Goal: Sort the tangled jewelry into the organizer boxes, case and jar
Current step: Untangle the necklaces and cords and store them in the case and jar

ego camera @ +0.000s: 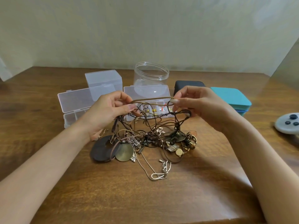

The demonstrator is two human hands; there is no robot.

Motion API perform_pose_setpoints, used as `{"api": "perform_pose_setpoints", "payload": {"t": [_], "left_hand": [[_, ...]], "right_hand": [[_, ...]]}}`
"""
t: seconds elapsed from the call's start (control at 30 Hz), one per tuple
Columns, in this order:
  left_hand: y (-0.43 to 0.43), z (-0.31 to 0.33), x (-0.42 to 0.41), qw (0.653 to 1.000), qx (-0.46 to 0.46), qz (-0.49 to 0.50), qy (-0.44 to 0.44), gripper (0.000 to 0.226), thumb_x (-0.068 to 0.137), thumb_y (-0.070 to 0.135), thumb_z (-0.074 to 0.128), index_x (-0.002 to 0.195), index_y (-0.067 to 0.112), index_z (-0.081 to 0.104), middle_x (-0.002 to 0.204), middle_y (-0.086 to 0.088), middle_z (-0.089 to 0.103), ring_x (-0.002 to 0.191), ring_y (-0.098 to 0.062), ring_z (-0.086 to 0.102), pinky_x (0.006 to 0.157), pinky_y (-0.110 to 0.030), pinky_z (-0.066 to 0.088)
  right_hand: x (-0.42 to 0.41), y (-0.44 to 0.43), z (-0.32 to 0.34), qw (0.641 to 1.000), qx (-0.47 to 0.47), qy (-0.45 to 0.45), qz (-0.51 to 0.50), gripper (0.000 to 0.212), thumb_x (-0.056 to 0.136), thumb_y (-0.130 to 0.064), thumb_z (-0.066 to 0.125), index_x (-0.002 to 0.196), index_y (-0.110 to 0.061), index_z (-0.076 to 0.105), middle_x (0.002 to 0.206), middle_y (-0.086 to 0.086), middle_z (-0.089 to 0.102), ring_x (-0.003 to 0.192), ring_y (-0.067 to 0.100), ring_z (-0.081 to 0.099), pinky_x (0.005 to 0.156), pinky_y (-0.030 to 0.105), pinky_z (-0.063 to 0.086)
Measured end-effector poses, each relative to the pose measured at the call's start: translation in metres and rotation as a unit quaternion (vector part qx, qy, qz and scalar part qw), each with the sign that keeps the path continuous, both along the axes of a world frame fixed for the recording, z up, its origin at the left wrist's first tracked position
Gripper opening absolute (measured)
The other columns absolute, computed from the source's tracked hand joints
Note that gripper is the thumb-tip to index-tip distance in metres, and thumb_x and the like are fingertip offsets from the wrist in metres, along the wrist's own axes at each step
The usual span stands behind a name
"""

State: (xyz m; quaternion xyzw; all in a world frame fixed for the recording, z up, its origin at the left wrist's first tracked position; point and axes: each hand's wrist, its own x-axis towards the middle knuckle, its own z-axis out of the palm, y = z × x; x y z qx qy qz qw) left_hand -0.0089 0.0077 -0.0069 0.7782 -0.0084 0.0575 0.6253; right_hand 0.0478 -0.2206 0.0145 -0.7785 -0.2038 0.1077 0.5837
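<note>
A tangle of jewelry (155,139) lies mid-table: cords, chains, a dark wooden disc (102,151), a brass disc (124,152) and a silver chain (155,172). My left hand (108,110) and my right hand (199,105) each pinch one end of a tan cord loop (152,99), stretched level between them above the pile, with darker cords hanging from it. Behind stand an open clear organizer box (76,101), a second open organizer box (145,91) with small pieces inside, a shut clear box (103,78), a clear open jar (151,73), a black case (186,84) and a teal case (233,99).
A grey game controller (289,123) lies at the right edge of the wooden table (145,199). A pale wall runs close behind the containers. Bare wood stretches in front of the pile.
</note>
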Motion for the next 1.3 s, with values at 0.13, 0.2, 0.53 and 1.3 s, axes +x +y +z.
{"api": "perform_pose_setpoints", "payload": {"t": [0.13,0.2,0.53,1.3], "left_hand": [[0.001,0.002,0.000,1.000,-0.018,0.003,0.003,0.013,0.073,0.017,0.066,0.084,0.018,0.058,0.070,0.006,0.073,0.066,0.002,0.064,0.066,-0.017,0.043],[0.002,0.002,0.000,0.999,-0.036,0.007,0.007,0.019,0.065,0.020,0.066,0.083,0.017,0.059,0.068,0.006,0.072,0.064,-0.001,0.063,0.064,-0.016,0.047],[-0.001,0.003,-0.003,0.993,-0.117,-0.015,0.032,0.020,0.063,0.013,0.067,0.081,0.013,0.058,0.066,0.004,0.070,0.061,-0.002,0.064,0.049,-0.013,0.048],[0.027,0.017,-0.023,0.799,0.538,-0.178,0.200,0.043,0.065,0.052,0.078,0.086,0.033,0.045,0.087,0.014,0.047,0.075,-0.006,0.044,0.059,-0.022,0.033]], "right_hand": [[-0.001,-0.001,0.002,1.000,-0.019,-0.007,-0.003,0.009,0.080,-0.019,0.070,0.082,-0.013,0.064,0.069,-0.002,0.068,0.054,0.000,0.054,0.046,0.013,0.037],[-0.001,-0.002,0.002,0.999,-0.043,-0.012,-0.002,0.007,0.081,-0.019,0.069,0.083,-0.014,0.065,0.068,-0.003,0.068,0.051,0.000,0.051,0.047,0.014,0.036],[-0.003,0.017,-0.022,0.952,-0.186,-0.237,-0.047,0.012,0.082,-0.013,0.071,0.090,-0.020,0.065,0.082,-0.011,0.064,0.071,0.001,0.056,0.064,0.013,0.044],[-0.016,0.036,-0.039,0.868,-0.299,-0.339,0.205,0.024,0.074,-0.048,0.074,0.087,-0.043,0.055,0.091,-0.021,0.050,0.092,0.001,0.042,0.077,0.019,0.039]]}}
